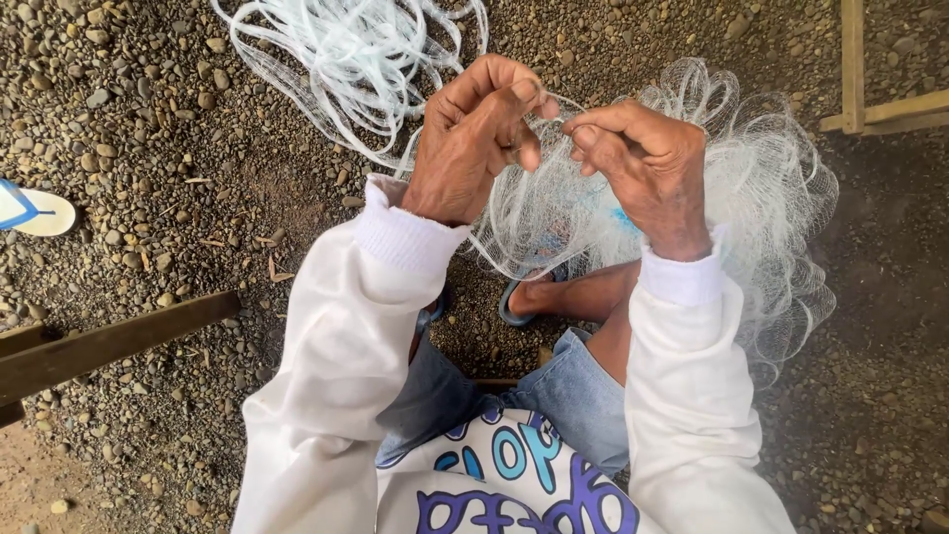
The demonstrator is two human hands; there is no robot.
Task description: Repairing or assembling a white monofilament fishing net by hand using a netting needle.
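The left hand point(473, 138) is curled almost shut and pinches a bit of the thin, see-through white fishing net point(751, 178) between thumb and fingers. The right hand point(643, 163) is bent too, and its fingertips pinch the same net right next to the left hand's thumb. Most of the net hangs in a fluffy heap under and beside the right hand. More of it lies in loops on the grey pebble ground point(148, 148), above the left hand. A brown wooden plank point(109, 341) lies below the left hand, well apart.
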